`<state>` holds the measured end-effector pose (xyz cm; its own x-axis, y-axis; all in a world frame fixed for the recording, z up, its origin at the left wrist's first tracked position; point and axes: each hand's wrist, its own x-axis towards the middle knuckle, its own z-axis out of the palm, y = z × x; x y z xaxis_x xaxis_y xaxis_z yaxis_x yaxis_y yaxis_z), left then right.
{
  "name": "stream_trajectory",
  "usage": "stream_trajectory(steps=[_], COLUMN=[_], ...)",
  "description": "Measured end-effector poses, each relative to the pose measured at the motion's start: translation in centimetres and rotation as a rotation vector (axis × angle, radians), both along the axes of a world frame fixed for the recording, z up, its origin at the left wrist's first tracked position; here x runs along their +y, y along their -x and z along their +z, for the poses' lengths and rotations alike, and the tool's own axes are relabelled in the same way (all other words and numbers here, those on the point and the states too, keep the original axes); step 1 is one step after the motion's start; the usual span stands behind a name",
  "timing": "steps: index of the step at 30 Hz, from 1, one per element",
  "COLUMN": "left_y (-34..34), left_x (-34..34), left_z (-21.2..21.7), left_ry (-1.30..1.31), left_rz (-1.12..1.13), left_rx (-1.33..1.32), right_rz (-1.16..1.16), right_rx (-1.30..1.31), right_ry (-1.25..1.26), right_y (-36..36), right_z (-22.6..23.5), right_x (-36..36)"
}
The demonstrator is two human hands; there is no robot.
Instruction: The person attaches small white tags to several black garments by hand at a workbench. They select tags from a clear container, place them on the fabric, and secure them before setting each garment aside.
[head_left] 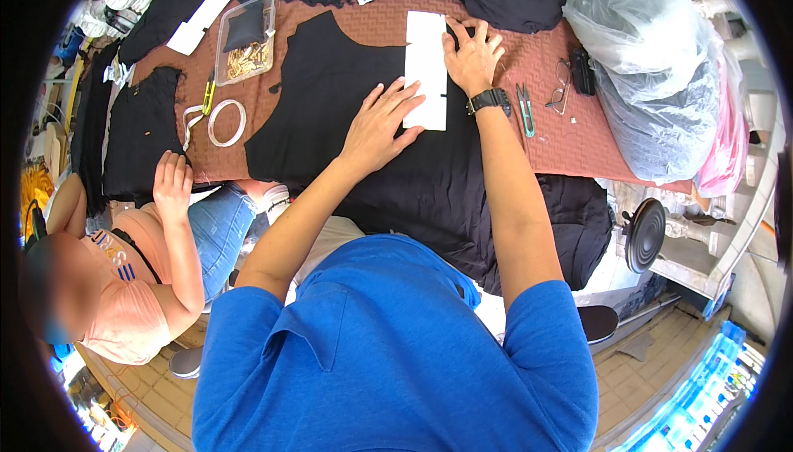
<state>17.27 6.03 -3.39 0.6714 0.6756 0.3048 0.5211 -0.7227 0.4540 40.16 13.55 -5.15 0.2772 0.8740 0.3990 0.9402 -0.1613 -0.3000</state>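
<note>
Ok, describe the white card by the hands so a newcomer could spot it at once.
On the reddish-brown cloth, find the black fabric before the person in blue. On it lies a white rectangular card, between the left hand at its lower-left edge and the right hand at its upper-right edge. Unlike the white strip farther left, it is being touched.

A notched white card strip is laid on black fabric and is touched at its lower left edge by the left hand and at its upper right edge by the right hand. Thread snips and eyeglasses are set to the right on a reddish-brown tablecloth; gold-coloured pieces are held in a clear plastic box to the left.
</note>
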Motion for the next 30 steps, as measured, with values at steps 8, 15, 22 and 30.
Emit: stream_trajectory(steps=[8, 15, 22, 30], left_y=[-0.1, -0.1, -0.1, 0.0], left_x=[-0.1, -0.2, -0.2, -0.3], left_z=[0.2, 0.1, 0.2, 0.1], left_ry=[-0.013, -0.022, -0.024, -0.023], left_rz=[0.005, 0.001, 0.001, 0.007], left_rx=[0.0, -0.005, 0.001, -0.002], right_rz=[0.005, 0.008, 0.02, 0.102], right_rx=[-0.003, -0.006, -0.006, 0.046], right_ry=[-0.01, -0.043, -0.057, 0.303], right_y=[0.0, -0.2, -0.6, -2.5], right_z=[-0.1, -0.4, -0.8, 2.0], right_x=[0.0, 0.2, 0.5, 2.1])
